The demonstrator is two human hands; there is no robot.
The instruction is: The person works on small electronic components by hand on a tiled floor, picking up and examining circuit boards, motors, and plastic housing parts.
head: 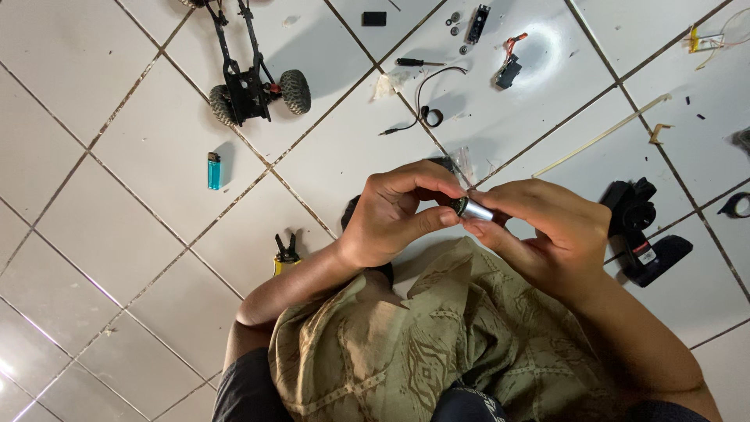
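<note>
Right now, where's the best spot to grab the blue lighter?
Pinch the lighter across its long blue sides, coming straight down from above. It lies flat on the tile, alone, with its metal top pointing away, so both sides look open.

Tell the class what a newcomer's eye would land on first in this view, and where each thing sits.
At centre, the left hand and right hand pinch a small silver cylinder between their fingertips, above a patterned olive cloth. On the white tiled floor, upper left, lies a stripped model car chassis, with a blue lighter below it.
</note>
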